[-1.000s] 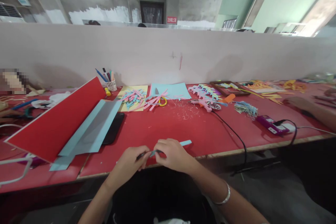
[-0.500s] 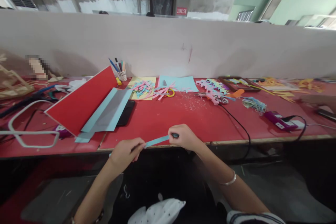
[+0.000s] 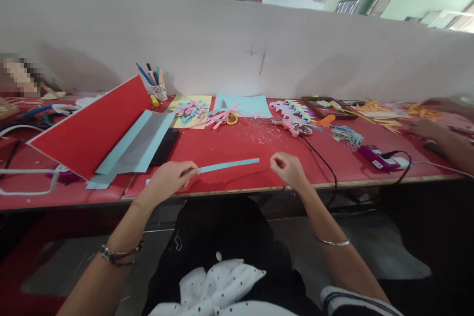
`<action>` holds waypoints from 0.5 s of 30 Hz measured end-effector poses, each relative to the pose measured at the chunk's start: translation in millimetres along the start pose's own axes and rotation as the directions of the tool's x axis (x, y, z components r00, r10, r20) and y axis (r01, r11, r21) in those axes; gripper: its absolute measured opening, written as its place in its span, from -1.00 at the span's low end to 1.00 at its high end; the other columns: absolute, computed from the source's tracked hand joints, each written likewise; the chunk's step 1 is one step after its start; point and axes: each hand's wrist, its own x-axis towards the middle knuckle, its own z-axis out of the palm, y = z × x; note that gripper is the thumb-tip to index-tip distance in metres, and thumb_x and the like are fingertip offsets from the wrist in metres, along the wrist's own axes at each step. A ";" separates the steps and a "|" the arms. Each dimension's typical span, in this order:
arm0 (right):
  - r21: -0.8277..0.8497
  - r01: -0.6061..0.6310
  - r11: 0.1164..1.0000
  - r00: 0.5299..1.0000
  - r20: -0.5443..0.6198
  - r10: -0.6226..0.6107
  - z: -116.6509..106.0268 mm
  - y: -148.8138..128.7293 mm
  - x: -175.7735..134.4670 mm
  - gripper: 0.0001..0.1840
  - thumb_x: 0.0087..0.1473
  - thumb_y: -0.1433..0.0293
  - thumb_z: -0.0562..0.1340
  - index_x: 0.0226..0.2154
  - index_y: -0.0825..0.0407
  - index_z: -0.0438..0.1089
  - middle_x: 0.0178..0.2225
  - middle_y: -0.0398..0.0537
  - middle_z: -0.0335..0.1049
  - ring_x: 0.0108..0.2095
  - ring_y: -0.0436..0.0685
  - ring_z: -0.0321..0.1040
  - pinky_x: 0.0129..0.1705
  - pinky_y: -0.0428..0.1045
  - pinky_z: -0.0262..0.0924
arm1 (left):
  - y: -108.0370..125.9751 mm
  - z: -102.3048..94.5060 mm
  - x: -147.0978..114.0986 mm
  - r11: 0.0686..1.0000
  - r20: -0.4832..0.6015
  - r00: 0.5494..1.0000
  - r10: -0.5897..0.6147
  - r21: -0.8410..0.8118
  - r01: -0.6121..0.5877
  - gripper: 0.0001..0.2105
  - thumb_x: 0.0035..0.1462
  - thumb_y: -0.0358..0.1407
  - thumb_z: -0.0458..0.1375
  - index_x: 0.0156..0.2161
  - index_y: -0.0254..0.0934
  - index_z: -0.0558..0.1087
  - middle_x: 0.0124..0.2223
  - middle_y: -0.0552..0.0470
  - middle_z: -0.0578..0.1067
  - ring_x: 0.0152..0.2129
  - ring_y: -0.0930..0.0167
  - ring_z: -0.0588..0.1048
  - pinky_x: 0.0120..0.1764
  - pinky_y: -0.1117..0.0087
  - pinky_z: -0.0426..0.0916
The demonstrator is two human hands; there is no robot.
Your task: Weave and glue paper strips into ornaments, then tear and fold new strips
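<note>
My left hand is closed on a narrow light blue paper strip. The strip stretches rightward above the red table, and a short bit of light blue shows on the hand's left side. My right hand is curled, just right of the strip's loose end and apart from it. A dark spot shows between its fingers, too small to make out. Folded light blue paper leans by a red board, up and left of my left hand.
A black phone lies by the folded paper. Further back are a pile of cut paper strips, yellow-handled scissors, a pink glue gun with a cord, and a purple power strip. Another person's hand is at right.
My right hand has let go of the strip's end and moved right and up. The strip now extends free from my left hand, which has also risen slightly. The camera view has tilted down.
</note>
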 end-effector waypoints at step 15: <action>0.127 0.194 0.973 0.897 0.379 -0.229 51.0 -38.8 33.1 -0.78 0.07 0.36 0.01 -0.53 0.06 0.25 -0.53 -0.17 0.33 -0.47 -0.03 0.17 -0.17 0.01 -0.19 | 32.1 38.4 43.8 0.977 0.013 0.990 0.138 0.160 -0.138 -0.82 0.11 -0.33 -0.07 -0.37 -0.27 0.37 -0.37 0.03 0.49 -0.44 0.45 0.42 -0.42 0.49 0.19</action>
